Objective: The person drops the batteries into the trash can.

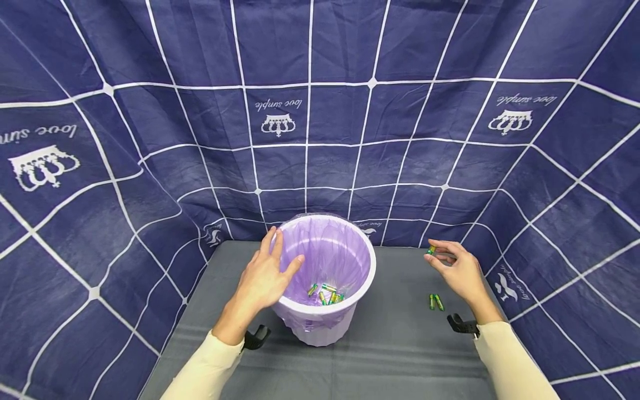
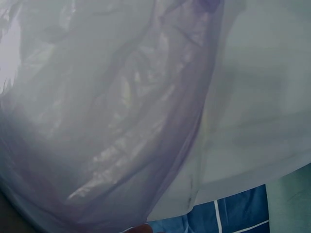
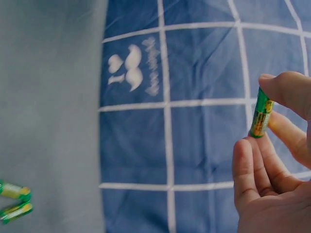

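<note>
My right hand (image 1: 457, 272) pinches a small green-and-yellow battery (image 3: 261, 114) upright between thumb and fingertips, raised above the table's right side. Two more batteries (image 1: 436, 302) lie side by side on the grey table just below that hand. At the left rim of a white bin (image 1: 371, 266) lined with a thin purple bag (image 1: 320, 250), my left hand (image 1: 262, 278) rests with its fingers extended and its thumb over the opening. Several like batteries (image 1: 330, 297) lie scattered at the bottom of the lined bin. The left wrist view shows mostly the bag (image 2: 121, 121) over the bin's outside.
A grey cloth covers the table (image 1: 400, 344). Blue fabric (image 1: 340, 116) with white grid lines stands behind it and along both sides. A black strap (image 1: 256, 337) is on the left wrist, another black strap (image 1: 462, 324) on the right.
</note>
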A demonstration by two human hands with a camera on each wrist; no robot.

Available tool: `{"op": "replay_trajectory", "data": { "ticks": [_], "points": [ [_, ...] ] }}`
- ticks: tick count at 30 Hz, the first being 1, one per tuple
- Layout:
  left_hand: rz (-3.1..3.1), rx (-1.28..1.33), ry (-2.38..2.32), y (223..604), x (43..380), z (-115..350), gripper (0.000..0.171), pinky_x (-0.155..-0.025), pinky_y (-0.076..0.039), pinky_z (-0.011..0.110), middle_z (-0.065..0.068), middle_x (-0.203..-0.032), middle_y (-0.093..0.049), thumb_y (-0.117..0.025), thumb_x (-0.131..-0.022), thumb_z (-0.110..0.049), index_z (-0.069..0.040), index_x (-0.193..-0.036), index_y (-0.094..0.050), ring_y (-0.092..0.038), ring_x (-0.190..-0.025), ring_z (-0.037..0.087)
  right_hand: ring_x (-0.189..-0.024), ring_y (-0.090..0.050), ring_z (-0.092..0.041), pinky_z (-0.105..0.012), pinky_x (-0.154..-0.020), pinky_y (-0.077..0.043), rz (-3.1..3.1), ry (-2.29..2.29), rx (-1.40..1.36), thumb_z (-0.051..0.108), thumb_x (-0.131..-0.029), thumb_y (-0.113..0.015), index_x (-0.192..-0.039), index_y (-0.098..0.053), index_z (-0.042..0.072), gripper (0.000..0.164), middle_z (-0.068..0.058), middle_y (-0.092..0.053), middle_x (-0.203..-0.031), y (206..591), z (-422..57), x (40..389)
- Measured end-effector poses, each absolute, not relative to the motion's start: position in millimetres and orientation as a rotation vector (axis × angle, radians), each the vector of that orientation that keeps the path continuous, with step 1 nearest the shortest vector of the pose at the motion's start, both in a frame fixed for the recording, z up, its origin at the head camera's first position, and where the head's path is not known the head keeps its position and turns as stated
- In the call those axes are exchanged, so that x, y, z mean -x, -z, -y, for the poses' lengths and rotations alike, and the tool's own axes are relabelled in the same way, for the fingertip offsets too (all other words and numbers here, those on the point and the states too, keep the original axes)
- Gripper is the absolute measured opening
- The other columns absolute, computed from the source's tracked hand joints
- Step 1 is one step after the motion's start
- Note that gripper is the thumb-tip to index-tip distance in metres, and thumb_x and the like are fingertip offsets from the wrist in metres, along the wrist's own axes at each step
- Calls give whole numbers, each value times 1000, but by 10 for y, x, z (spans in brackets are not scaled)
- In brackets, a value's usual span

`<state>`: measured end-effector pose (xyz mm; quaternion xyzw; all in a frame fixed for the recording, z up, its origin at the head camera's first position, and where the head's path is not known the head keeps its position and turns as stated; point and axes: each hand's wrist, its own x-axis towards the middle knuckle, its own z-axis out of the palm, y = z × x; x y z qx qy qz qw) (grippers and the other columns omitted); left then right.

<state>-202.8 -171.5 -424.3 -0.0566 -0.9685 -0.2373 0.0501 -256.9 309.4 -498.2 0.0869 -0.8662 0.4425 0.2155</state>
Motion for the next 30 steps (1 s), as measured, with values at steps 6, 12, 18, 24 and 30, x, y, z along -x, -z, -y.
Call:
{"op": "replay_trajectory", "data": {
  "ticks": [6,12,18,24,30],
  "points": [
    [2940,170,721,4264,2035,1717,95,-120,-52,79,15,-197,-15,-51,-118,-67,-6,-185,-27,-56,-156,62,-109,-67,17,-3,-96,-58,2398,-1229,-350,4,-98,-94,-140,-83,2,44,-23,-76,-135,4687,-2850,2586],
    [2937,170,726,4271,2033,1714,94,-120,-52,78,14,-197,-15,-52,-118,-67,-5,-185,-27,-56,-156,62,-110,-73,2,-3,-99,-57,2408,-1163,-443,9,-97,-97,-139,-85,11,43,-16,-80,-135,4378,-2617,2603],
    [2933,167,722,4265,2026,1720,94,-120,-52,79,15,-197,-16,-53,-118,-66,-5,-185,-28,-56,-155,62,-116,-82,-33,-4,-101,-57,2429,-1136,-535,11,-98,-96,-139,-85,12,42,-13,-81,-135,4073,-2371,2606],
    [2934,176,726,4265,2033,1723,94,-121,-52,78,15,-197,-15,-52,-118,-66,-4,-185,-27,-56,-156,63,-118,-84,-34,-27,-106,-67,2485,-1104,-590,16,-100,-96,-140,-85,15,42,-9,-80,-135,3756,-2092,2599],
    [2938,178,725,4244,2027,1722,94,-121,-51,79,16,-197,-15,-52,-118,-65,-4,-185,-27,-56,-155,64,-121,-82,-33,-46,-112,-68,2503,-1155,-679,13,-99,-96,-140,-84,13,43,-9,-80,-134,3494,-1802,2621]
  ]
}}
